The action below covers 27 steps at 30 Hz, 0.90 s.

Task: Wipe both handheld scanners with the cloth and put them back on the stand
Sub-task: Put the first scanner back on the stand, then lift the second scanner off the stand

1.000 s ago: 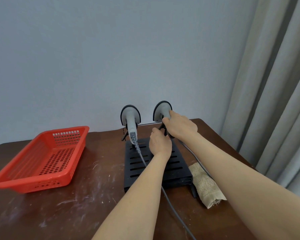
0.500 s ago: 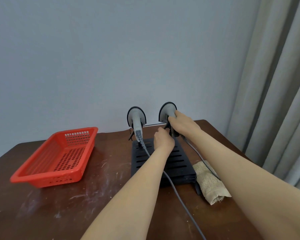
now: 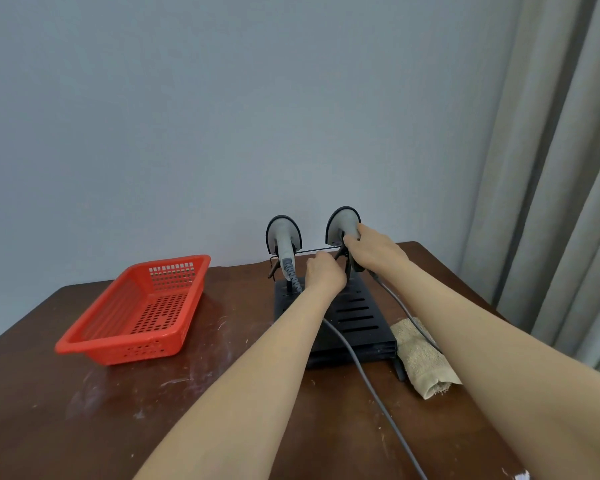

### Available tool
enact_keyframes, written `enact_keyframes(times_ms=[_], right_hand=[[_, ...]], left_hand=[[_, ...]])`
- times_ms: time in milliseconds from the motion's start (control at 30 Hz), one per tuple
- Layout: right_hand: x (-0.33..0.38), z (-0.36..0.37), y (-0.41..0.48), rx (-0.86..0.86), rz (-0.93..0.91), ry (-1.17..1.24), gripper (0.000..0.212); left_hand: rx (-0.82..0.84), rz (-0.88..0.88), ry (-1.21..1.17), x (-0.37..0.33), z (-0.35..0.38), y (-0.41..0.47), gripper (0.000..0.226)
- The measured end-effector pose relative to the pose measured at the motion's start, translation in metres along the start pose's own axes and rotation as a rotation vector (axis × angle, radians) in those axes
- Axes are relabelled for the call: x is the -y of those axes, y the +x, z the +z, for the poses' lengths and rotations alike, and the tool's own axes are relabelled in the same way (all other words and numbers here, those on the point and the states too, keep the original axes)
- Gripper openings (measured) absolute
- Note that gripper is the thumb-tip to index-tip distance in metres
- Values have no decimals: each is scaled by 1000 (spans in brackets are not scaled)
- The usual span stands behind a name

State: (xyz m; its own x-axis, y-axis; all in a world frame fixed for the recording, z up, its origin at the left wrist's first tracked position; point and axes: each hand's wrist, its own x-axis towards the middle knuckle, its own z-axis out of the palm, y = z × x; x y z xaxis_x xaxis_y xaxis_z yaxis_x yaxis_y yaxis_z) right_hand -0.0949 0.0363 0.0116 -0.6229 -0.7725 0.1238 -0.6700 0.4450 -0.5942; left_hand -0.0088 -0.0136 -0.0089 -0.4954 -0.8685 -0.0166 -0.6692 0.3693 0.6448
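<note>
Two grey handheld scanners, the left scanner and the right scanner, sit upright in a black stand near the back edge of the table. My right hand wraps the right scanner's neck. My left hand is curled low by its cradle, and I cannot tell what it holds. I judge both scanners light, rigid, smooth plastic, best gripped at the handle; the trailing cables may tug. A tan cloth lies against the stand's right side. No writing is readable.
</note>
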Motion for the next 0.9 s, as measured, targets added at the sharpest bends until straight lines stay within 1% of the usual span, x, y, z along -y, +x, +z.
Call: enact_keyframes(times_ms=[200, 333, 400, 500, 567, 600, 633, 700, 733, 767, 800, 833, 867, 900], right_hand=[[4, -9, -10, -18, 21, -1, 47], [7, -17, -18, -80, 28, 1, 55], [12, -19, -22, -164, -17, 30, 52], [24, -24, -31, -280, -112, 84, 44], [32, -26, -34, -306, -158, 123, 29], [35, -26, -36, -307, -155, 130, 21], [40, -26, -38, -303, -147, 120, 25], [49, -22, -43, -277, -146, 101, 46], [53, -19, -43, -257, -159, 111, 49], [57, -14, -43, -231, -167, 121, 48], [59, -10, -41, -202, -171, 131, 41], [62, -6, -40, -164, -162, 140, 33], [64, -2, -39, -122, -150, 149, 31], [67, 1, -39, -77, -135, 158, 37]], left_hand=[[-24, 77, -57, -10, -21, -13, 43], [-87, 153, -136, -13, -43, -20, 49], [-153, 215, -191, -12, -55, -24, 50], [-288, 289, -211, -3, -73, -27, 45], [-352, 308, -226, 6, -85, -29, 41], [-375, 308, -233, 12, -91, -29, 38], [-394, 306, -236, 18, -97, -28, 31], [-414, 280, -249, 30, -105, -28, 15], [-421, 262, -253, 36, -108, -27, 17], [-430, 243, -250, 42, -110, -27, 29], [-431, 221, -244, 48, -110, -26, 40], [-427, 202, -238, 54, -111, -25, 45], [-415, 178, -231, 60, -110, -24, 44], [-403, 158, -218, 67, -109, -21, 39]])
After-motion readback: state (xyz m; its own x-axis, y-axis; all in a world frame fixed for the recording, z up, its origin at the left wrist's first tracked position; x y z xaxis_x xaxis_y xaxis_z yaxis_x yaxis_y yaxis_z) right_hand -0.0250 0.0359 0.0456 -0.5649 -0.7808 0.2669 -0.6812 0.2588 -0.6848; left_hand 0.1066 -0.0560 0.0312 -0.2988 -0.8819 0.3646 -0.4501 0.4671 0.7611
